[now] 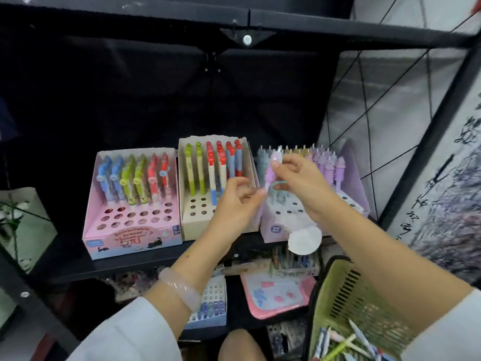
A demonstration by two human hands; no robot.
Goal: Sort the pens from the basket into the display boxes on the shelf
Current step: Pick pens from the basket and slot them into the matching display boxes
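Observation:
Three display boxes stand in a row on the black shelf: a pink box point(135, 238) at the left, a beige box point(192, 225) in the middle and a lilac box point(276, 230) at the right. My right hand point(299, 178) pinches a pale purple pen point(272, 170) upright over the lilac box, with a thin green band looped near it. My left hand point(234, 204) is just left of that pen, its fingertips touching the pen's lower end. The green basket point(335, 290) sits at the lower right with several loose pens point(343, 342) in it.
A black shelf board point(78, 267) carries the boxes, under a black top rail. A round white tag point(304, 241) hangs from the lilac box's front. On the lower shelf lie a pink tray point(273, 300) and other pen boxes point(210, 308). A diagonal black post runs along the right.

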